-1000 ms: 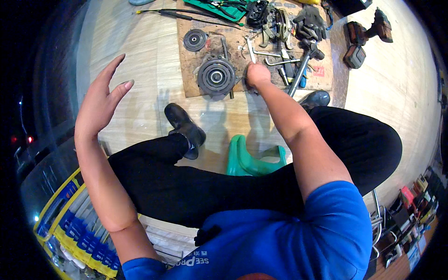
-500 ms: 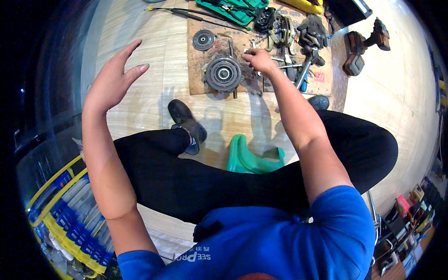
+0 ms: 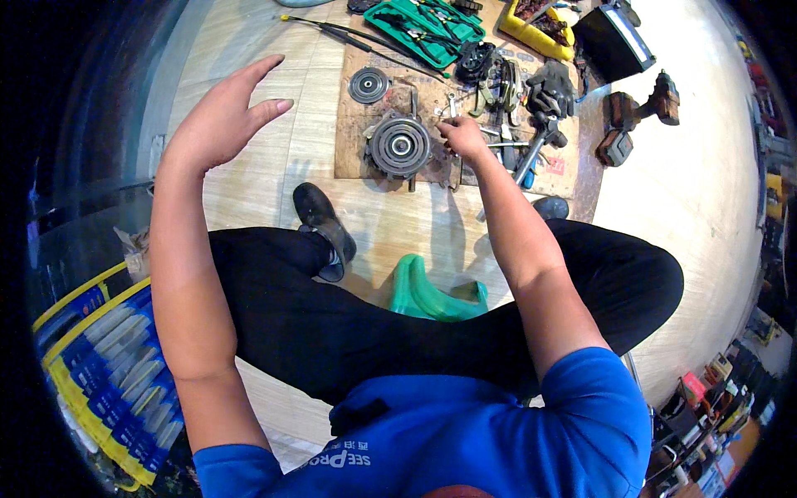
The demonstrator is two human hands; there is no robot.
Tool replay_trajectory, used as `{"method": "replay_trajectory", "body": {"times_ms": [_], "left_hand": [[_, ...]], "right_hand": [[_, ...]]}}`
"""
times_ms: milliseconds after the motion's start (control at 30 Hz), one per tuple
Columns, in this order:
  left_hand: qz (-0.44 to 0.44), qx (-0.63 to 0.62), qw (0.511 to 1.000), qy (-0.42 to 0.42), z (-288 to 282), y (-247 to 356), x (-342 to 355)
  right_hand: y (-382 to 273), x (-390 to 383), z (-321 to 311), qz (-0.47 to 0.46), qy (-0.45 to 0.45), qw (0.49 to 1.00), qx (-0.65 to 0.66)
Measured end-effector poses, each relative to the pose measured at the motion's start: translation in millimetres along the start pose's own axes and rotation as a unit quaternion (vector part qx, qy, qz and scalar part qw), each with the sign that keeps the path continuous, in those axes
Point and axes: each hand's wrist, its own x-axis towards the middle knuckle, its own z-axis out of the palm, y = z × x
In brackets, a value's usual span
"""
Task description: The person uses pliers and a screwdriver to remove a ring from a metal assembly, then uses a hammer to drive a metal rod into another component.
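Observation:
My left hand (image 3: 237, 120) is raised above the floor, left of the cardboard mat (image 3: 353, 141), open with fingers and thumb apart and nothing in them. My right hand (image 3: 461, 137) is at the mat, just right of a grooved round pulley assembly (image 3: 400, 145), its fingers curled; what they hold, if anything, is too small to make out. A small silver wrench (image 3: 452, 104) lies just beyond these fingers. A smaller disc (image 3: 368, 85) lies behind the pulley. Pullers (image 3: 505, 91), dark gloves (image 3: 554, 83) and a hammer-like tool (image 3: 538, 153) lie to the right.
A green tool case (image 3: 423, 29), yellow tray (image 3: 535, 25), black battery (image 3: 614, 43) and cordless drills (image 3: 631, 112) lie at the back. A green stool (image 3: 415, 286) is between my legs. A rack of blue packages (image 3: 108, 349) stands left; shelved items (image 3: 706, 390) are right.
My left hand has risen and moved rightward. My right hand has shifted off the silver wrench, staying beside the pulley. The view has shifted slightly, showing more of the yellow tray and battery.

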Motion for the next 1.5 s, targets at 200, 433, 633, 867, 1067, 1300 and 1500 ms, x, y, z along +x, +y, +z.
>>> {"method": "replay_trajectory", "body": {"times_ms": [200, 433, 633, 867, 1067, 1300, 1500], "left_hand": [[0.019, 0.006, 1.0, 0.023, -2, 1, -1], [-0.015, -0.002, 1.0, 0.01, -5, -2, -5], [-0.021, -0.008, 1.0, 0.008, 1, -3, -4], [-0.034, -0.018, 0.999, -0.004, 1, -15, -10], [-0.007, -0.01, 1.0, -0.005, 2, -23, -9], [-0.02, -0.008, 1.0, -0.003, -2, 6, -14], [-0.007, -0.004, 1.0, 0.003, 2, -1, -13]], "right_hand": [[59, 2, -6, -0.032, 0.086, 0.993, -0.075], [100, -37, -7, 0.063, 0.129, 0.978, -0.149], [104, -61, -25, 0.082, 0.14, 0.959, -0.233], [105, -79, -48, 0.1, 0.214, 0.943, -0.234], [112, -89, -62, 0.098, 0.243, 0.945, -0.197], [130, -82, -72, 0.082, 0.244, 0.938, -0.234], [130, -84, -35, 0.128, 0.129, 0.945, -0.271]]}}
